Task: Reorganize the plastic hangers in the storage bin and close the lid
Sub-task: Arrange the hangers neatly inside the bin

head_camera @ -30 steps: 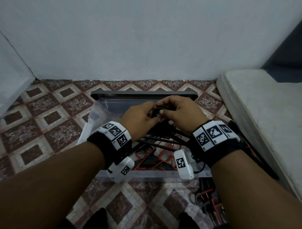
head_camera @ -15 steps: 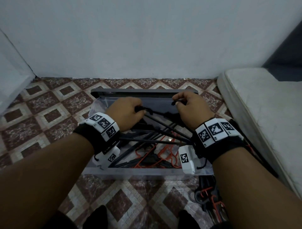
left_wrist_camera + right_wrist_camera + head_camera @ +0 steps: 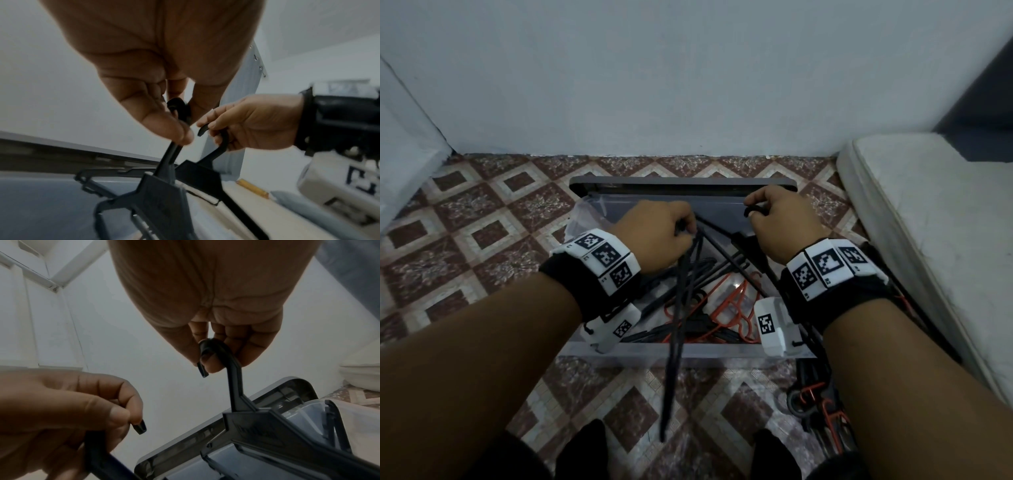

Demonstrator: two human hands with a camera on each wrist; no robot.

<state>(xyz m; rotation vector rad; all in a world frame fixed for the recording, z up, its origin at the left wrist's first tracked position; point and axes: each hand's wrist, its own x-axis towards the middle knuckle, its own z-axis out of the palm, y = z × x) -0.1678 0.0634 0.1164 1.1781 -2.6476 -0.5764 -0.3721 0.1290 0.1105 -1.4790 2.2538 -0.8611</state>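
Observation:
A clear storage bin (image 3: 688, 353) stands on the tiled floor with black and orange hangers (image 3: 726, 310) tangled inside. Its grey lid (image 3: 681, 180) stands upright behind it. My left hand (image 3: 685, 229) grips the hooks of a few black hangers (image 3: 673, 359), whose ends reach down past the bin's front rim. In the left wrist view my thumb and fingers pinch those hooks (image 3: 179, 112). My right hand (image 3: 756, 210) holds one black hanger (image 3: 257, 423) by its hook (image 3: 216, 352) over the bin's back right.
A white mattress (image 3: 928, 222) lies along the right side. More black and orange hangers (image 3: 822, 404) lie on the floor by my right forearm. White walls close the back and left. My knees are at the bottom edge.
My hands have drawn apart, left to the left and right to the right. The left hand's hangers have swung so their ends point toward me over the front rim.

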